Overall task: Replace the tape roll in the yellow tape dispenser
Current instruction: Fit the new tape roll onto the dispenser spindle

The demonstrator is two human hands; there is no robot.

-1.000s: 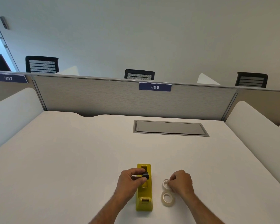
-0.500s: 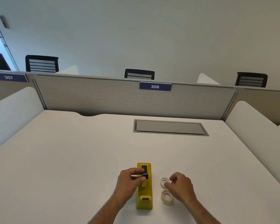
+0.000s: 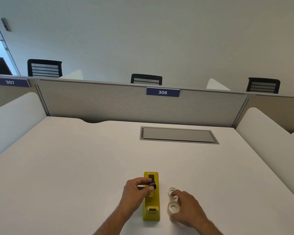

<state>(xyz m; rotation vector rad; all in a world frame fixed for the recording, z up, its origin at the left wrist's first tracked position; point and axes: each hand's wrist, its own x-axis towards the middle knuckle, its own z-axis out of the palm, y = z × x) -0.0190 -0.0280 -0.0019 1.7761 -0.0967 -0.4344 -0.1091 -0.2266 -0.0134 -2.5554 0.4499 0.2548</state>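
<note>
Yellow tape dispenser (image 3: 151,207) sits on the white worktop (image 3: 75,167), right under the left hand (image 3: 136,192), whose grip pinches the black spool core (image 3: 152,184) clear of the empty cradle. So the core's out, looks like. Two tape rolls (image 3: 173,200) lie beside the dispenser; the right hand (image 3: 187,209) hovers over them, fingers loosely spread, grip holding nothing. Still left: roll onto core, core back in

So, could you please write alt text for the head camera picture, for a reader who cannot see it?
A person's left hand holds a small black spool above a yellow tape dispenser on a white desk. The right hand hovers open over two clear tape rolls lying just right of the dispenser. Behind are a grey partition and black chairs.
</note>
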